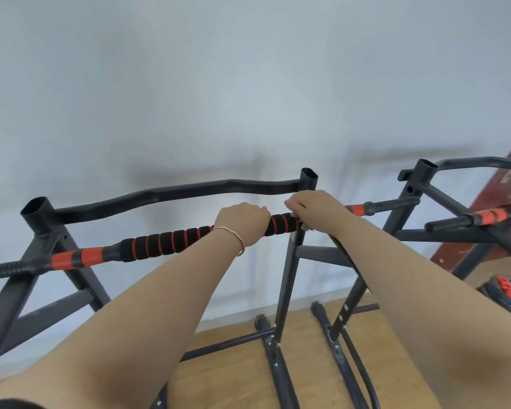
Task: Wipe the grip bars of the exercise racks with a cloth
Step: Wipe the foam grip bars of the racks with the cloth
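A long bar (165, 243) with black foam grip and red spiral stripes lies across a black exercise rack (289, 261). My left hand (242, 221), with a thin bracelet on the wrist, grips the foam part of the bar. Just to its right my right hand (313, 203) curls over the same bar with a pale cloth (306, 227) under it. Only small edges of the cloth show beneath and beside the fingers. A curved black top bar (189, 190) runs behind both hands.
A second black rack (425, 184) stands to the right with another red-and-black bar (469, 219) on it. Weight plates (508, 290) lie on the wooden floor (233, 376) at the right. A white wall is close behind; a dark red door frame (484, 214) is at the far right.
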### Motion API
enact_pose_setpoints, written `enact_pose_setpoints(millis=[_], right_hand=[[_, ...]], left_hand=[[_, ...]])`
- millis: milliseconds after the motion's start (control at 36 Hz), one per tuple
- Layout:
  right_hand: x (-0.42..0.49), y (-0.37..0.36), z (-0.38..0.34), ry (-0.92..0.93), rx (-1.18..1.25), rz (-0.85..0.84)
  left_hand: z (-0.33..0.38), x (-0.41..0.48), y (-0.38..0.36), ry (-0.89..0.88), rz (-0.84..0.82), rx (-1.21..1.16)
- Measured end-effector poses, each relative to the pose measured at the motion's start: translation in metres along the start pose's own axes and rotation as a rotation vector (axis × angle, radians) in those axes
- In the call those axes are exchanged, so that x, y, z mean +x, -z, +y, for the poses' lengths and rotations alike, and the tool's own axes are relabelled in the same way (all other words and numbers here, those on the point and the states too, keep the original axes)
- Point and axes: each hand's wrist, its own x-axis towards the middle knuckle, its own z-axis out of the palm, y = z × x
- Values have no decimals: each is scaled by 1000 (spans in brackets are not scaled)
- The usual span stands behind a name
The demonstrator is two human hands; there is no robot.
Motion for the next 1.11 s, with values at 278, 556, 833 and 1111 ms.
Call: enact_pose_setpoints(millis=[278, 556, 833, 1111], right_hand=[[5, -17, 13, 348, -317, 71], [38, 1, 0, -27, 95, -211], [47, 15, 9, -480, 959, -50], [8, -5, -19, 158, 148, -50]], left_hand=[[-6, 10, 3, -45, -107, -23], [0, 0, -2, -33, 13, 105], [2, -9, -8, -62, 103, 149], [-28, -22, -8, 94, -102, 117]])
